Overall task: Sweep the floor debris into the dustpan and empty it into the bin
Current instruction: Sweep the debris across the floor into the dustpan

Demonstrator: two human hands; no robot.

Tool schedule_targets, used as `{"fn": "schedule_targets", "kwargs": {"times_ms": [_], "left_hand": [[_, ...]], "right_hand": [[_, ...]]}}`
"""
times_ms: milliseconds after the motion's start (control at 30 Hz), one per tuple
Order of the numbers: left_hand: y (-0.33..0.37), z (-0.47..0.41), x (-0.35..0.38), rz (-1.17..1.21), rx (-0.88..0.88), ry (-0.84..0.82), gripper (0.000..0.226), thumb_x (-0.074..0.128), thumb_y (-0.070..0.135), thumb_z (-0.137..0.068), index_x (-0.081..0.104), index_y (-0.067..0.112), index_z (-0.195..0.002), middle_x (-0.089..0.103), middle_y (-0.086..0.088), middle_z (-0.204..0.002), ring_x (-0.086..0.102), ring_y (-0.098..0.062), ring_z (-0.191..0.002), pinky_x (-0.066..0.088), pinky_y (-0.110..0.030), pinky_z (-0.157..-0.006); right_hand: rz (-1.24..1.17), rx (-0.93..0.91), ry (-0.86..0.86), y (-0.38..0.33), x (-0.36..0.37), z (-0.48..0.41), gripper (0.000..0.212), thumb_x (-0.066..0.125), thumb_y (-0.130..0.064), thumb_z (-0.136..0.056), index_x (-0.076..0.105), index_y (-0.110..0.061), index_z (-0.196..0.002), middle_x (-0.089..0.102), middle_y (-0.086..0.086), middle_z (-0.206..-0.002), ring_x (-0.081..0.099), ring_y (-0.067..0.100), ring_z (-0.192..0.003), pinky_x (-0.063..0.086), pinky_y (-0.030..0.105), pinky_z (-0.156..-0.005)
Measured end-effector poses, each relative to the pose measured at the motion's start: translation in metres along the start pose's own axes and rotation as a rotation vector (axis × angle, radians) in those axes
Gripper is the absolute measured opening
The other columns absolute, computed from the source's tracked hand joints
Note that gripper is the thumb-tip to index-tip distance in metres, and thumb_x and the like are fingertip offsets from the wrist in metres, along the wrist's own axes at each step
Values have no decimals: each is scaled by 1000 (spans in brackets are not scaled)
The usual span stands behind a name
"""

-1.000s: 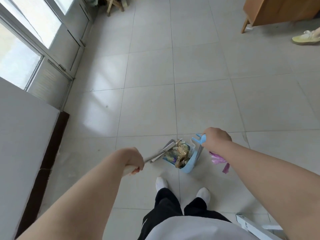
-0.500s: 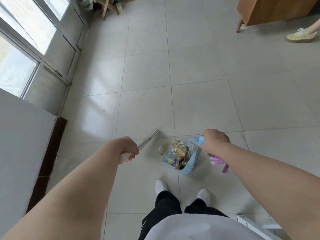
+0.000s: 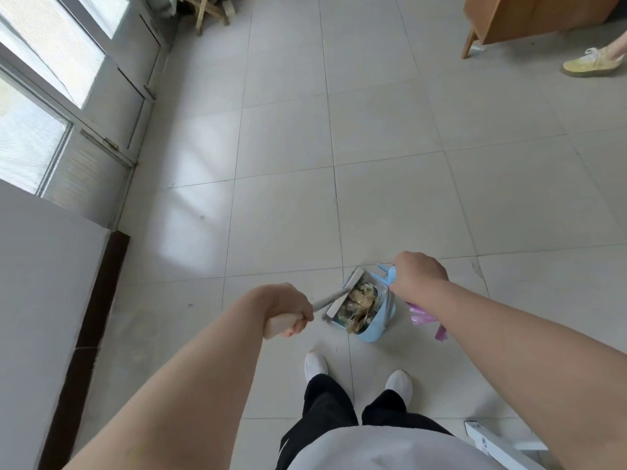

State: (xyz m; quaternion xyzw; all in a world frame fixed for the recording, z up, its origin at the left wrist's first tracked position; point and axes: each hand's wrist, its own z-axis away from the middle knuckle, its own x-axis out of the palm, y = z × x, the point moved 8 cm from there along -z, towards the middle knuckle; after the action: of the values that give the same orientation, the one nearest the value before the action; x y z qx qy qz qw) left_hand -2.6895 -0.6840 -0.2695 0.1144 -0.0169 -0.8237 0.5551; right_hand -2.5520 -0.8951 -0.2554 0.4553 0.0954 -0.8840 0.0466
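Swung the flat grey-white broom head (image 3: 346, 291) back against the light blue plastic dustpan (image 3: 373, 329), on the floor by the feet (image 3: 315, 366). Gripping the cream broom handle (image 3: 281, 323) tight in left hand (image 3: 288, 308), dustpan handle (image 3: 390, 277) in right hand (image 3: 419, 274). Probably packing in the last debris (image 3: 361, 301); next, lifting level to the bin.

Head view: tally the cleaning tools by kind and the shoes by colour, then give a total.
Broom: 1
Dustpan: 1
White shoes: 2
Yellow shoe: 1
Total: 5
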Motion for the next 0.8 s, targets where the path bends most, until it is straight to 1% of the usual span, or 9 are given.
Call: {"fn": "schedule_targets", "kwargs": {"times_ms": [67, 100, 200, 267, 367, 500, 567, 667, 800], "left_hand": [[6, 8, -1, 21, 4, 10, 18, 54, 2, -89, 53, 7, -106, 50, -9, -56, 42, -16, -40, 33, -17, -39], [8, 11, 1, 26, -2, 10, 18, 53, 1, -89, 52, 7, -106, 49, -8, -56, 41, -15, -38, 32, -16, -38], [16, 16, 9, 29, -30, 4, 6, 50, 2, -91, 49, 7, -92, 46, -6, -53, 39, -13, -36, 30, -14, -36], [22, 18, 11, 14, -40, -1, 5, 50, 2, -91, 48, 7, -90, 47, -5, -50, 39, -13, -35, 30, -14, -36], [33, 23, 9, 18, -37, 9, 9, 51, 2, -90, 48, 6, -98, 48, -5, -49, 41, -12, -33, 30, -12, -36], [46, 27, 0, -12, -17, 36, 12, 53, 3, -90, 50, 7, -101, 49, -5, -49, 42, -12, -32, 32, -12, -36], [52, 29, -8, -18, -5, 46, 13, 52, 4, -90, 49, 8, -102, 48, -5, -50, 42, -12, -32, 32, -12, -36], [60, 32, -27, -8, 13, 66, 9, 52, 4, -90, 50, 8, -99, 49, -5, -51, 43, -11, -33, 32, -12, -35], [70, 33, -68, -5, 31, 73, 1, 53, 6, -91, 52, 6, -92, 50, -5, -54, 44, -10, -33, 34, -12, -35]], "right_hand": [[-5, -4, 13, 1, -3, 1, 13, 64, -13, -84, 58, -17, -95, 57, 1, -87, 54, 24, -79, 40, 26, -64], [-6, -11, 18, 0, -3, 3, 12, 65, -14, -84, 57, -17, -93, 56, 1, -85, 53, 24, -78, 40, 26, -64], [-25, -29, 32, 2, -1, 7, 12, 65, -15, -85, 53, -17, -88, 54, 1, -82, 53, 23, -77, 40, 26, -62], [-50, -26, 55, 6, -3, 8, 11, 66, -15, -84, 57, -17, -89, 56, 1, -82, 54, 23, -76, 37, 24, -57], [-100, -16, 79, 16, -10, 6, 13, 66, -14, -83, 65, -15, -96, 58, 2, -82, 56, 24, -75, 34, 22, -52], [-130, -15, 112, 17, -22, 3, 14, 66, -14, -83, 67, -13, -97, 58, 2, -80, 56, 24, -73, 28, 21, -45], [-138, -13, 125, 12, -28, 0, 15, 64, -13, -83, 68, -14, -98, 58, 2, -81, 56, 24, -73, 32, 22, -49], [-147, -17, 141, -2, -38, -8, 19, 62, -11, -83, 68, -14, -101, 60, 3, -85, 56, 25, -76, 40, 26, -60], [-142, -31, 163, -34, -60, -34, 19, 64, -13, -84, 68, -13, -102, 66, 6, -93, 56, 26, -76, 38, 25, -59]]}}
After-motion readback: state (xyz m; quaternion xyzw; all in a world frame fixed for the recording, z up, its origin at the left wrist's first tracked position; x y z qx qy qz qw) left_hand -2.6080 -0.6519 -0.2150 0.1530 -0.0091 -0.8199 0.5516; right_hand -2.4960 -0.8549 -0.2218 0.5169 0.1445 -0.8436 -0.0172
